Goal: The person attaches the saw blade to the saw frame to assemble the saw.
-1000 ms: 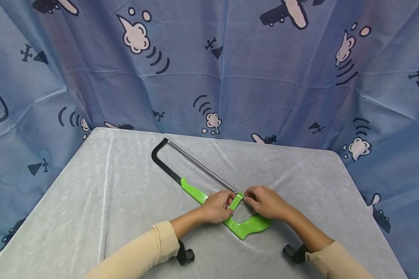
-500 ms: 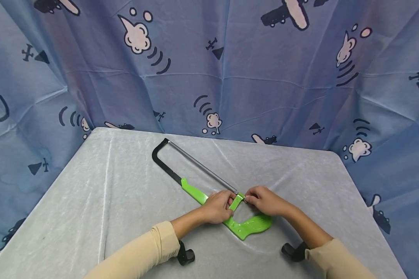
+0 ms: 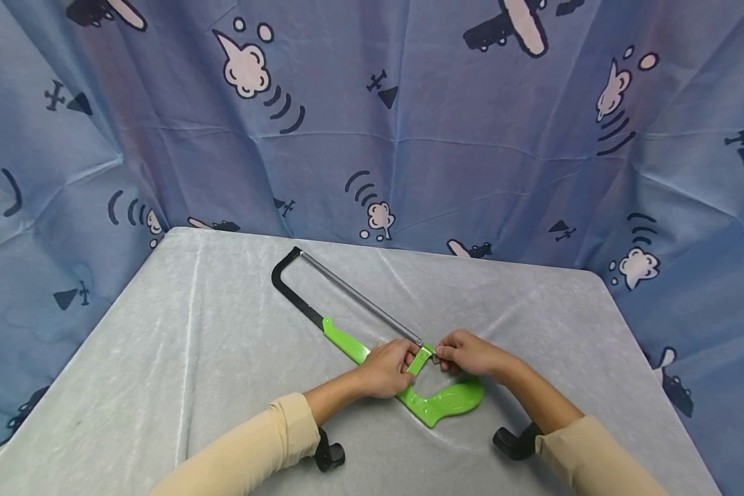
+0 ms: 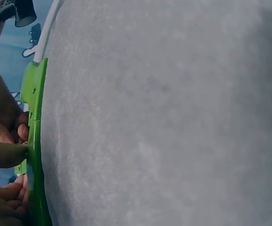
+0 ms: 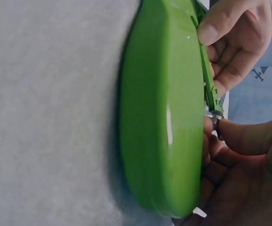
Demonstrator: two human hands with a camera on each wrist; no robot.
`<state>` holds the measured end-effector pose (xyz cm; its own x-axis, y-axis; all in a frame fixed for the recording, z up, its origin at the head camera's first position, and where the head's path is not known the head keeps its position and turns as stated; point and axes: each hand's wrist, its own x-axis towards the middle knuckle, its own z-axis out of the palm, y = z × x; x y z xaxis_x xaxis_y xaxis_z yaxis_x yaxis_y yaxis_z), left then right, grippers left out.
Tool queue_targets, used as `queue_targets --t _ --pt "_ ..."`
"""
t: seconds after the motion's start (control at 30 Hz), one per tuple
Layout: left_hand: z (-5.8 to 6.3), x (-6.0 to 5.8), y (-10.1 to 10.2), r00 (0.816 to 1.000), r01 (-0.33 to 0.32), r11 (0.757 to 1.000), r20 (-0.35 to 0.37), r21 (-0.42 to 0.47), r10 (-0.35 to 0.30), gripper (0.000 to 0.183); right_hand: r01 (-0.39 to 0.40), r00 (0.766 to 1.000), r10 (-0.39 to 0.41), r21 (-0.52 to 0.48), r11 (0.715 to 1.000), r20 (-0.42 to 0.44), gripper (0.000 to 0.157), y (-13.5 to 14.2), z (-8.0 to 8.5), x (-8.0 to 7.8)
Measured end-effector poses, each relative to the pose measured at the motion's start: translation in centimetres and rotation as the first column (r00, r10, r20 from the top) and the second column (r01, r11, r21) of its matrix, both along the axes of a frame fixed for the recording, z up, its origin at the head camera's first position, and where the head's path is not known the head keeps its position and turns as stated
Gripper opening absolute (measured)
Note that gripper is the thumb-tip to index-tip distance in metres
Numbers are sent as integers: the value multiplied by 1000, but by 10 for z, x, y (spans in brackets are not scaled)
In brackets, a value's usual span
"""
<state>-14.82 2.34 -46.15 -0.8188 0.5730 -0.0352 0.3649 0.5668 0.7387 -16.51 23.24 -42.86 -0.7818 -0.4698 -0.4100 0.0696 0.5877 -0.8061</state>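
A hacksaw lies flat on the table, with a green handle [image 3: 452, 403], a black front frame [image 3: 294, 297] and a thin grey blade [image 3: 359, 297] facing the far side. My left hand [image 3: 384, 368] grips the green post where the blade meets the handle end, thumb on its near side. At the tip of that post, my right hand [image 3: 471, 355] pinches a small metal wing nut [image 5: 215, 117] between thumb and forefinger. The right wrist view shows the green grip up close, hiding part of the right fingers. In the left wrist view the green frame [image 4: 36, 141] stands along the left edge.
A pale grey cloth covers the table [image 3: 235, 358]. Behind it hangs a blue patterned curtain [image 3: 322, 158]. Black wrist camera mounts [image 3: 330, 455] sit below both forearms, close over the cloth.
My right hand has turned slightly at the wing nut, and its wrist and forearm have shifted a little left. My left hand and the hacksaw stay in place.
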Motion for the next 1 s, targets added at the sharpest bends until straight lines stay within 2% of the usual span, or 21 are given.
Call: queue_targets --t 0.47,1.0 --pt "-2 -1 1 1000 7 1000 1 -11 -7 35 23 996 -24 12 1000 80 28 -1 2 -2" --pt "-3 -3 2 1000 15 1000 21 -9 -15 34 17 995 -15 -17 1000 94 29 3 -1 -4"
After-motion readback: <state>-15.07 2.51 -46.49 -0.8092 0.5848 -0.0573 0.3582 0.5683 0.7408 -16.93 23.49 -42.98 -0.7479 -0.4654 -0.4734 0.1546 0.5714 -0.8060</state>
